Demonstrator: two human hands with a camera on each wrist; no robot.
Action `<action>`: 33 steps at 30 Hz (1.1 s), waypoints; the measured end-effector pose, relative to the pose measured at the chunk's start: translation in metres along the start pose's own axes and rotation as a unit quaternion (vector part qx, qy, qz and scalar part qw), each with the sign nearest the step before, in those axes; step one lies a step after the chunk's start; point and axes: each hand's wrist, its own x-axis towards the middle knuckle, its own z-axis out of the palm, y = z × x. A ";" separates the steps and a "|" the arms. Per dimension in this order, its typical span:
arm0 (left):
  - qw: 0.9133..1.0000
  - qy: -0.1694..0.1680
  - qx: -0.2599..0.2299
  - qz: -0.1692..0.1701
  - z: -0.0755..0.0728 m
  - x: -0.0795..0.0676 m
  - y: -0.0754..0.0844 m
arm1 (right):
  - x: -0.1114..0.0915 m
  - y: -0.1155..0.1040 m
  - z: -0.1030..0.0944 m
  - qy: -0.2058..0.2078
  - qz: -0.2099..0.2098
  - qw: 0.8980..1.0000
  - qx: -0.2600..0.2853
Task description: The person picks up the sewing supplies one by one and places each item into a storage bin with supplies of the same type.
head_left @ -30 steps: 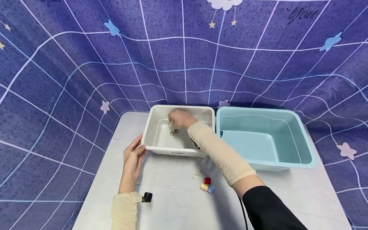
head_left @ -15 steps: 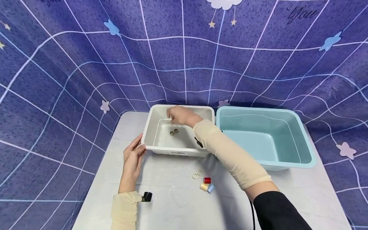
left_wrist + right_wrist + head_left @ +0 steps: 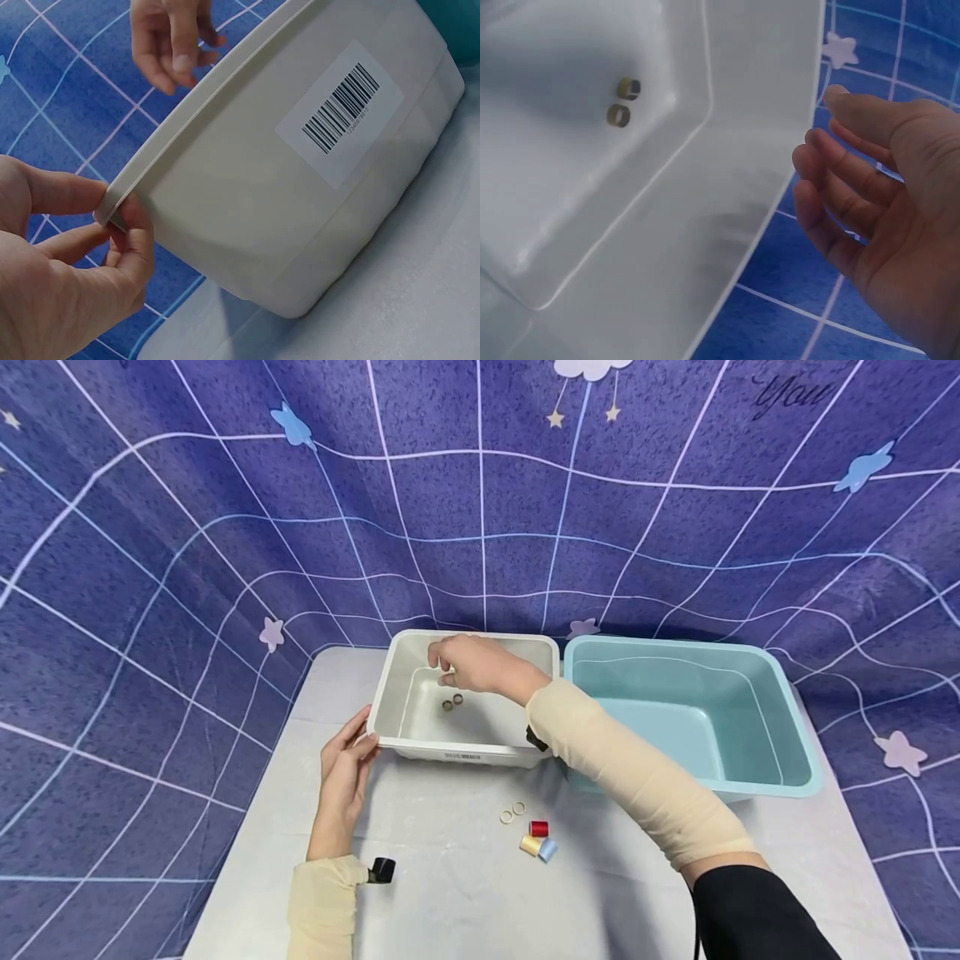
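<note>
My left hand (image 3: 347, 777) pinches the front left corner of the white bin (image 3: 420, 748), thumb and fingers on its rim in the left wrist view. Over the far part of that bin hovers my right hand (image 3: 483, 667). In the right wrist view its fingers (image 3: 855, 176) are loosely bent, with nothing between them. Two small brass-coloured rings, one (image 3: 447, 705) beside the other (image 3: 458, 698), lie on the bin floor below it. On the table in front are two pale rings (image 3: 506, 817) and a red thread spool (image 3: 539, 828), touching or close to a yellow spool (image 3: 530, 845) and a blue spool (image 3: 547, 850).
A light blue bin (image 3: 802, 777) stands close against the white bin's right side. Behind both hangs a purple-blue curtain (image 3: 480, 502) with grid lines and stars. The white table (image 3: 435, 893) runs toward the person. A barcode label (image 3: 341, 112) is on the white bin's front.
My right hand lifts a little inside the white bin, its fingers loosening, while the forearm swings right. My left hand keeps its hold on the rim. The rings and spools stay put.
</note>
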 end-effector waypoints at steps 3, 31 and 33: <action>1.000 -0.001 0.000 0.003 0.000 0.000 0.001 | -0.009 -0.005 -0.005 0.011 -0.010 1.000 -0.008; 1.000 -0.004 -0.019 -0.002 -0.001 0.002 0.000 | -0.090 -0.027 0.008 0.106 -0.018 0.994 -0.018; 1.000 -0.004 -0.019 -0.002 -0.001 0.002 -0.001 | -0.095 -0.028 0.011 0.116 -0.027 0.993 -0.018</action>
